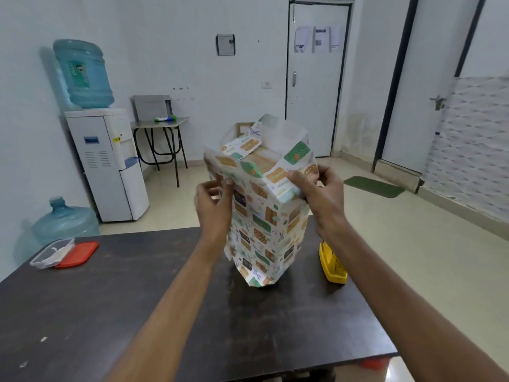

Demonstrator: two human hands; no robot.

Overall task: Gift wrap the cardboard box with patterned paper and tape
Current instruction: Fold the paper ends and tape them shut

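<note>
Standing upright on the dark table [137, 312], the cardboard box [261, 161] looks light and stiff while its patterned paper [259, 230] creases easily — left hand [213, 208] and right hand [322, 194], set apart, each pinch the top flaps, best gripped at the folded edges.

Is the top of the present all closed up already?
No, the patterned paper still stands open at the top, where the cardboard box shows between loose flaps that the left hand and right hand pinch.

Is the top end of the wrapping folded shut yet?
No, open: the patterned paper flaps stand up and cardboard box shows between them.
</note>
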